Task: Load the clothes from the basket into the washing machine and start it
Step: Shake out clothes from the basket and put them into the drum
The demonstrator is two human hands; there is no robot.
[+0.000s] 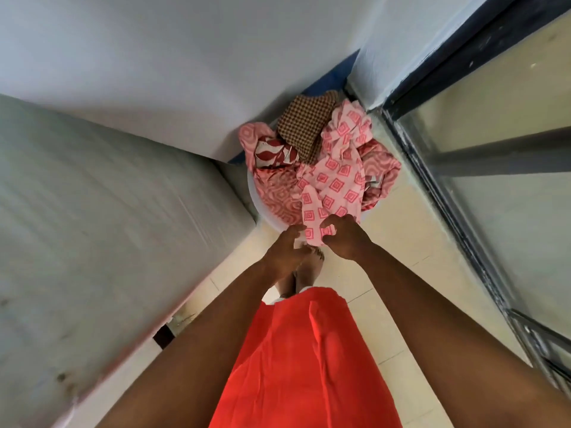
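- Clothes (327, 171): heaped in the white basket (251, 196), which stands in the wall corner; pile overflows the rim; pink square-print cloth (332, 186) lies on top, its long axis running from the far side of the basket down over the near rim.
- Right hand (343, 239): at the near rim of the basket, fingers curled at the cloth's hanging end; whether it grips cannot be told.
- Left hand (285, 250): just beside that end, fingers spread, holding nothing visible.
- Judgement: right hand is nearer; lift toward the body.
- Grey appliance (92, 211): left of the basket.
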